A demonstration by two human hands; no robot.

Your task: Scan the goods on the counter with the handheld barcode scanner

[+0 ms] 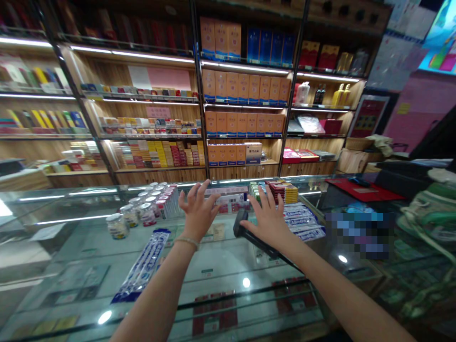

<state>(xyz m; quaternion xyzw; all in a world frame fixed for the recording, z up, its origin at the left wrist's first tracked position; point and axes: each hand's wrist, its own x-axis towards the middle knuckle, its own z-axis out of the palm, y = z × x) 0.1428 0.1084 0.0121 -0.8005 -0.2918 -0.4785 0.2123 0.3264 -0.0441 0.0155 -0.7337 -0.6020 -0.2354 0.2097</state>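
Note:
Both my hands reach out over a glass counter [199, 259], fingers spread and nothing held. My left hand [198, 211] is raised right of several small jars [140, 209]. Below and left of it lies a long blue-and-white packet strip [144, 266]. My right hand [265, 216] hovers over a black handheld scanner [242, 227], partly covering it; whether they touch I cannot tell. More blue-and-white packets [301, 221] lie just right of that hand. Small red and yellow boxes [283, 191] are stacked behind it.
Lit shelves behind the counter hold orange boxes [245, 88], blue boxes [270, 46] and small packs [174, 154]. On the right are a red mat [366, 190], a blurred-out patch [359, 235] and a green bag [427, 213]. Red packs [215, 311] show beneath the glass.

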